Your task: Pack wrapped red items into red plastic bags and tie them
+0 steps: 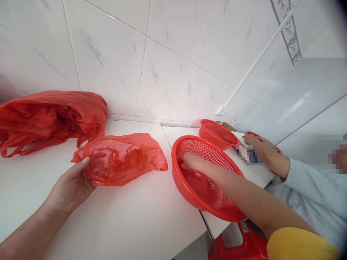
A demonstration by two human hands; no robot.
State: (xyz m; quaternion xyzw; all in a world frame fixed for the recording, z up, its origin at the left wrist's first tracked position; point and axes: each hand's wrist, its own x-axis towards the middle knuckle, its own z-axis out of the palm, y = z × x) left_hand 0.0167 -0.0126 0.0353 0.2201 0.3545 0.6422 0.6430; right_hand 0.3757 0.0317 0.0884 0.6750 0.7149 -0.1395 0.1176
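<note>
My left hand (74,184) is closed on the near left edge of a thin red plastic bag (121,159), thumb in front and fingers behind. The bag is crumpled and see-through, held low over the white table. My right hand (191,162), at the end of a yellow sleeve, reaches down inside a large red colander (187,193). Its fingers are curled close to the colander's inner left wall; whatever they grip is hidden. Small yellowish pieces (210,183) lie at the bottom of the colander, below my wrist.
A big bundle of red plastic bags (89,103) rests at the left by the tiled wall. Behind my colander stands another red colander (233,144). A co-worker's hand (253,140) works at the right near a third red basket. Below is a red stool (222,249).
</note>
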